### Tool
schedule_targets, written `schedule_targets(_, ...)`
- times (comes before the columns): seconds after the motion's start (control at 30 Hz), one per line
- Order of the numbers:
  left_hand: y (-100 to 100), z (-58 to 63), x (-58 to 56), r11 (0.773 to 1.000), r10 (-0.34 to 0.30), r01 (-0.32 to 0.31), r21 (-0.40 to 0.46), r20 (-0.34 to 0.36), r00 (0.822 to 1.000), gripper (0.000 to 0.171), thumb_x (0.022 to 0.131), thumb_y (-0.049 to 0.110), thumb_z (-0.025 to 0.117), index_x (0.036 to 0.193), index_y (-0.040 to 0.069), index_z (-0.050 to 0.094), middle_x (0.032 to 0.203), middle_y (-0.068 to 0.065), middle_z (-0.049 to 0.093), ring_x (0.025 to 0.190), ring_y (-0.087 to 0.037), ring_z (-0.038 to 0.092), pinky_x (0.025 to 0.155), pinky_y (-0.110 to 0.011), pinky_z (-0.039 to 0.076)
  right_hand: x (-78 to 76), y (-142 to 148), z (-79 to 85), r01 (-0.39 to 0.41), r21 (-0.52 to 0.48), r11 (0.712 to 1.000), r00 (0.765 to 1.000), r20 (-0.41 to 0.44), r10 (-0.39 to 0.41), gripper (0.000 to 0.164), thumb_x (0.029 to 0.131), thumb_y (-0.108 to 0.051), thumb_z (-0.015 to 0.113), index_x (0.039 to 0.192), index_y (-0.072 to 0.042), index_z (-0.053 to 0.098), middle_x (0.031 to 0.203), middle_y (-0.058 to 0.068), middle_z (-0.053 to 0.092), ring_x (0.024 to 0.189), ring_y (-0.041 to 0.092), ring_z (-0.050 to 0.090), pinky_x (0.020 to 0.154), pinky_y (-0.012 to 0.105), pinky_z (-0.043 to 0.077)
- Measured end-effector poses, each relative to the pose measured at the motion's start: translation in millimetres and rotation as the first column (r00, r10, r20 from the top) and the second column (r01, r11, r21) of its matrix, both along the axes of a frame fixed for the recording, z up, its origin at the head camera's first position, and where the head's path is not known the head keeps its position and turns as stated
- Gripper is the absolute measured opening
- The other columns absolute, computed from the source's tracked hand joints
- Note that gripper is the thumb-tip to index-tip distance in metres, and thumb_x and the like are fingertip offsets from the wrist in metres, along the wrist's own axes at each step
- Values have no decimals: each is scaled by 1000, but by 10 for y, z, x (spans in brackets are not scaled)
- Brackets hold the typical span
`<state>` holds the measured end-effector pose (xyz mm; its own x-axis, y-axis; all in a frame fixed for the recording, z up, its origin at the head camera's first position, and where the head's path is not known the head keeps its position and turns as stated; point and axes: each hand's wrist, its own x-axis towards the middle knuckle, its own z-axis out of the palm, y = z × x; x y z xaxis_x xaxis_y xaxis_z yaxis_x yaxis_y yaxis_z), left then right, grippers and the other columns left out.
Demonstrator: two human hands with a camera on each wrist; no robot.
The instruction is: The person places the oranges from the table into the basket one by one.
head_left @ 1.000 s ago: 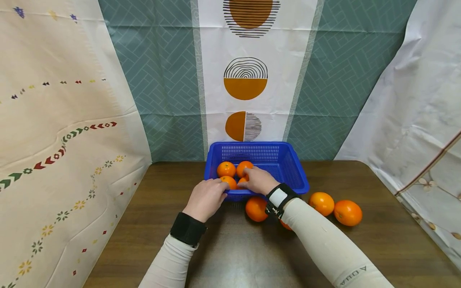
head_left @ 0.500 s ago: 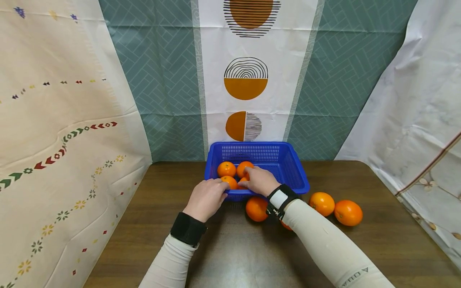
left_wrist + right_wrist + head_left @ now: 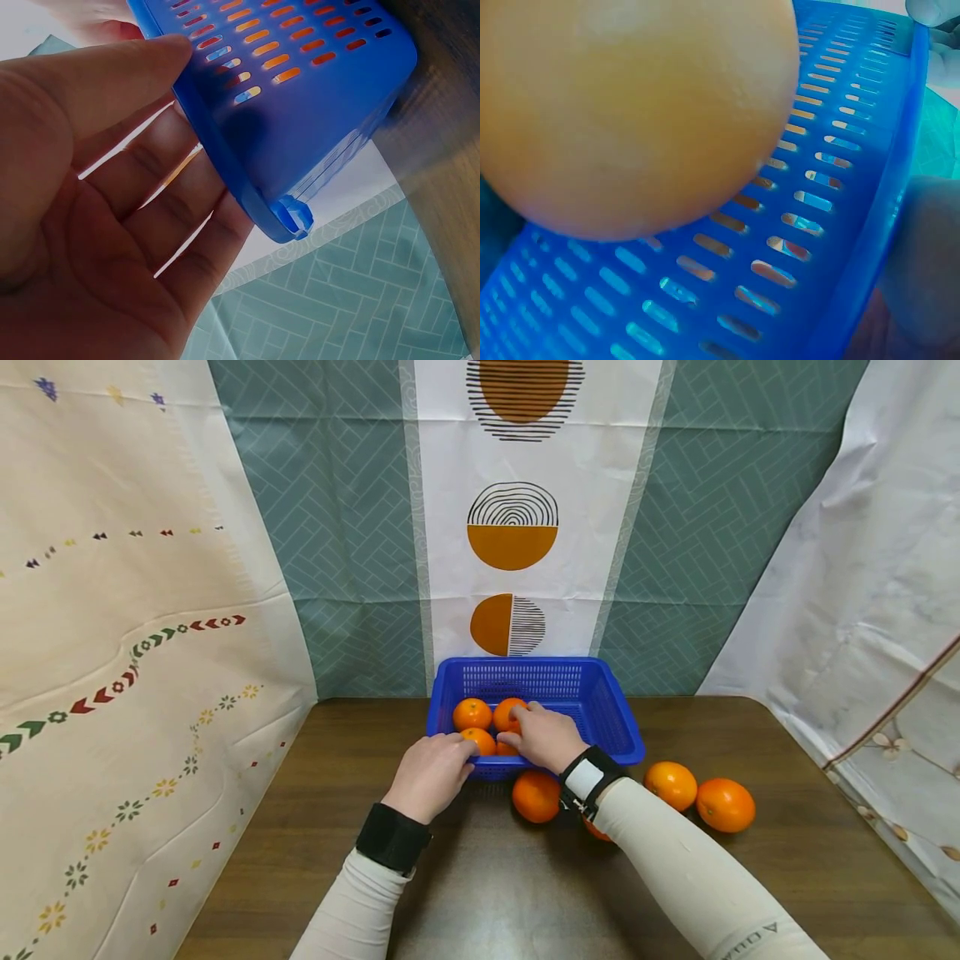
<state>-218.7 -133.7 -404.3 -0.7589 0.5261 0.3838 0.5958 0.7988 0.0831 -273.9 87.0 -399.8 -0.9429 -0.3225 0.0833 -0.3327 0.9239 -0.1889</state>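
1. Basket [image 3: 525, 677] stands at the worktop's far edge, near the backdrop [image 3: 360, 527], its long axis running left to right.
2. Four oranges [image 3: 472, 715] sit inside, all in its left half; blue floor shows to their right.
3. Left hand [image 3: 431, 772] pinches the near rim towards the left corner, thumb outside, fingers on the other side.
4. Right hand [image 3: 551, 739] reaches over the near rim, thumb and forefinger apart; whether it holds the orange beneath, I cannot tell.
5. Loose orange [image 3: 536, 796] lies just in front of the near wall; another is mostly hidden under the right forearm [image 3: 660, 852].
6. Two more, side by side, lie right of that forearm; the outer one [image 3: 725, 805] looks slightly longer side to side.
7. Worktop [image 3: 337, 777] shows bare wood left of the basket and along the right edge.
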Motion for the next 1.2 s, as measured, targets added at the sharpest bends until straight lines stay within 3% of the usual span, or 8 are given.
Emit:
schedule_targets(0.13, -6, -3, -2, 1000, 12, -11, -10, 5, 1000, 15, 94, 16, 91, 101, 11, 78, 88, -5, 72, 82, -30, 70, 77, -46, 61, 25, 24, 17, -22, -4, 1000, 999, -36, 22, 52, 107, -50, 71, 135, -7, 70, 119, 20, 70, 82, 33, 72, 78, 51, 66)
schedule_targets(0.37, -19, -21, 9, 1000, 10, -10, 2, 14, 1000, 16, 93, 15, 91, 100, 11, 78, 87, -4, 71, 81, -30, 69, 77, -45, 61, 91, 58, 73, -42, 19, 999, 997, -61, 43, 57, 108, -54, 68, 142, -9, 66, 118, 16, 69, 94, 33, 71, 81, 51, 65)
schedule_targets(0.63, -11, -22, 3, 1000, 6, -6, -1, 20, 1000, 15, 94, 16, 91, 99, 10, 78, 87, -5, 71, 81, -30, 69, 77, -46, 60, 267, 179, 197, -75, 33, 997, 990, -119, 78, 60, 106, -54, 71, 146, -10, 66, 126, 16, 70, 103, 34, 68, 85, 54, 64)
schedule_targets(0.93, -22, -10, -15, 1000, 20, -19, -3, 23, 1000, 14, 94, 16, 91, 99, 12, 78, 86, -4, 70, 81, -29, 69, 77, -45, 60, 400, 327, 230, -134, 17, 991, 976, -173, 134, 66, 105, -52, 73, 154, -9, 63, 149, 17, 67, 139, 39, 61, 112, 60, 53)
schedule_targets(1.2, -11, 0, -10, 1000, 14, -14, -2, 19, 1000, 14, 94, 16, 90, 99, 12, 78, 86, -3, 70, 81, -29, 68, 77, -44, 60, 553, 465, 233, -170, 17, 985, 968, -186, 171, 72, 106, -53, 72, 160, -9, 58, 160, 19, 58, 154, 45, 46, 126, 65, 33)
